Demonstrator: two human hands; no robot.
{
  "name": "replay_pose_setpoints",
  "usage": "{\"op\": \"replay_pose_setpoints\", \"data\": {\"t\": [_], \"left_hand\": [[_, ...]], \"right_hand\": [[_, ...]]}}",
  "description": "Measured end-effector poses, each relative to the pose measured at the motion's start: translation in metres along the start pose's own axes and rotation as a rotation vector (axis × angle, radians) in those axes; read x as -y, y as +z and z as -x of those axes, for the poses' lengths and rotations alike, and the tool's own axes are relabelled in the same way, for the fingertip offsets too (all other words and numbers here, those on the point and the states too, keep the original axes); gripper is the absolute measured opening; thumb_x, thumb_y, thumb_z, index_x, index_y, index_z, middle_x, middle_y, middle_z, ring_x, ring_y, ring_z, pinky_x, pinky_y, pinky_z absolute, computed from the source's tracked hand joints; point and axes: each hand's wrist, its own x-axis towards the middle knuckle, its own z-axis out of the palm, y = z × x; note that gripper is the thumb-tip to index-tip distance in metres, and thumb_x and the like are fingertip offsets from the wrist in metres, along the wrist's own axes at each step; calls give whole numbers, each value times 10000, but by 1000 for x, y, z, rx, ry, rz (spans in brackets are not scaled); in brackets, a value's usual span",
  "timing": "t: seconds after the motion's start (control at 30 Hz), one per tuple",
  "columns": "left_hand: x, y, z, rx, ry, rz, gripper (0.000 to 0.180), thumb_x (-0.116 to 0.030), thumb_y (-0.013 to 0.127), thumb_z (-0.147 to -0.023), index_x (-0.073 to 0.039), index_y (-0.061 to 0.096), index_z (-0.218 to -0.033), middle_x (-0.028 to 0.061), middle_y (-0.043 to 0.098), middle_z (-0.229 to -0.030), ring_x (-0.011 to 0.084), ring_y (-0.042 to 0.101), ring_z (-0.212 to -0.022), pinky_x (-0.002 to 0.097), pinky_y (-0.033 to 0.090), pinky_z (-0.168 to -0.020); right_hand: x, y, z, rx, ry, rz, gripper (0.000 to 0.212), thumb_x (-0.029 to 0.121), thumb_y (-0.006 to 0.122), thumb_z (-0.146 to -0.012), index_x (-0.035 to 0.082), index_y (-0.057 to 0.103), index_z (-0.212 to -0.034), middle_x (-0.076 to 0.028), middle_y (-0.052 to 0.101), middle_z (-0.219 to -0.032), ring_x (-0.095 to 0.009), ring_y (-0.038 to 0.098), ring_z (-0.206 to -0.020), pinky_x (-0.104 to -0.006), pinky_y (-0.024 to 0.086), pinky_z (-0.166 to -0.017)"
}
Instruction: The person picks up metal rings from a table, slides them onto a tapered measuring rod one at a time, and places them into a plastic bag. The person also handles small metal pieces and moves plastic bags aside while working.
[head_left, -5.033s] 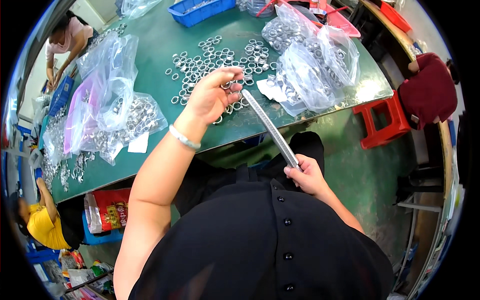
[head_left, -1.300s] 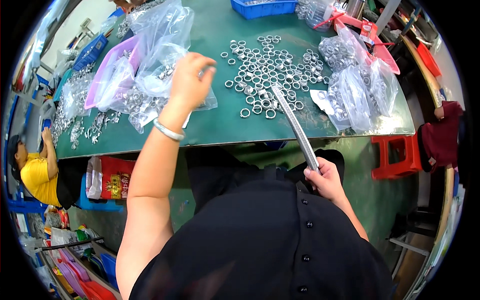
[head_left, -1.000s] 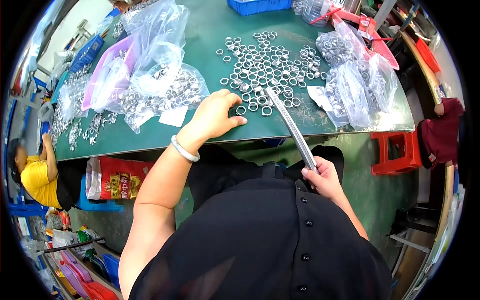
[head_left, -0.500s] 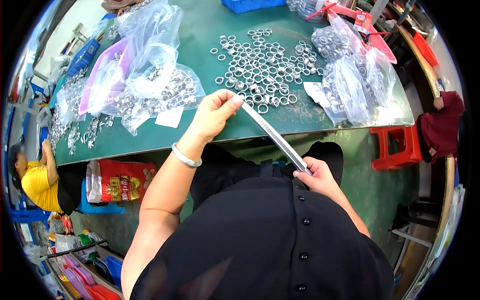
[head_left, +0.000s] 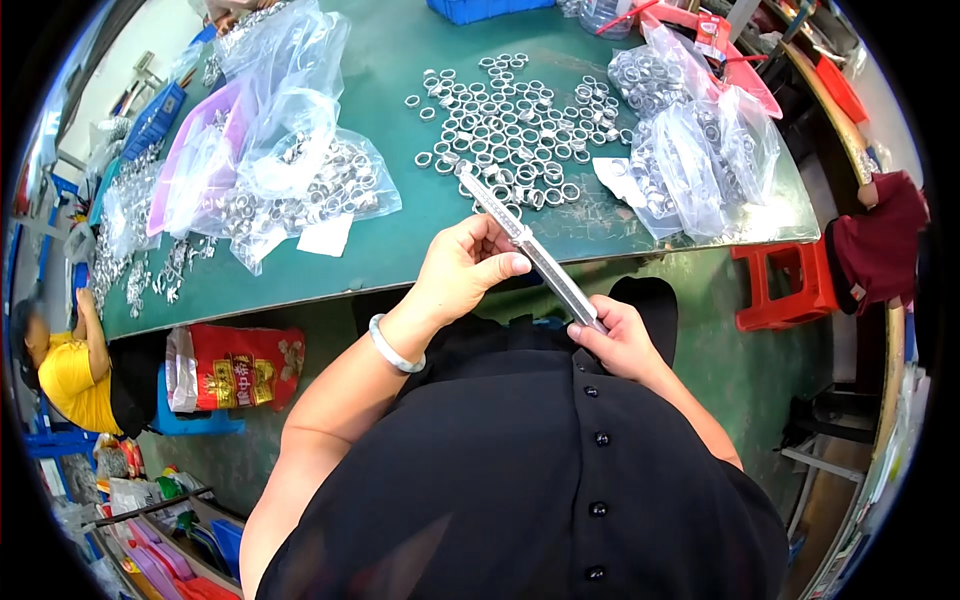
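A slim tapered ring mandrel with marks along its length slants from my right hand up over the table edge. My right hand is closed around its thick lower end. Halfway along it, a small silver ring appears to sit around the stick. My left hand pinches there, thumb on the near side and fingers curled behind, partly hidden. Beyond the mandrel's thin tip, many loose silver rings lie spread on the green table.
Clear bags of rings lie left and right, near a lilac basin and a pink basin. A red stool stands right of the table. A person in yellow sits left; another in maroon is at right.
My left hand has slid from the mandrel's thin tip down to its middle, toward my right hand. The right hand keeps its hold on the lower end. The view has shifted slightly.
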Motion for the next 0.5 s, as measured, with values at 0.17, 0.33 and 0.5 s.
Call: {"op": "replay_pose_setpoints", "data": {"t": [0.17, 0.33, 0.5], "left_hand": [[-1, -1, 1, -11, -62, 56, 330, -29, 635, -742, 14, 520, -1049, 45, 571, -929, 116, 545, -862, 251, 437, -808], [0, 2, 2, -32, -62, 102, 287, -37, 626, -756, 5, 536, -1026, 43, 572, -919, 110, 543, -841, 238, 438, -785], [1, 5, 5, -88, 5, 225, 226, -51, 619, -767, -13, 544, -977, 25, 559, -872, 92, 525, -780, 218, 432, -722]], "right_hand": [[-1, 1, 0, 8, -2, -11, 123, 96, 600, -757, 42, 501, -707, 72, 382, -585, -20, 325, -547, -190, 285, -483], [1, 0, 0, 26, -8, 23, 122, 92, 597, -758, 42, 499, -706, 73, 379, -583, -19, 325, -545, -191, 286, -482], [10, 1, 1, 40, -15, 33, 121, 88, 593, -760, 42, 496, -705, 68, 379, -578, -20, 328, -541, -198, 292, -470]]}}
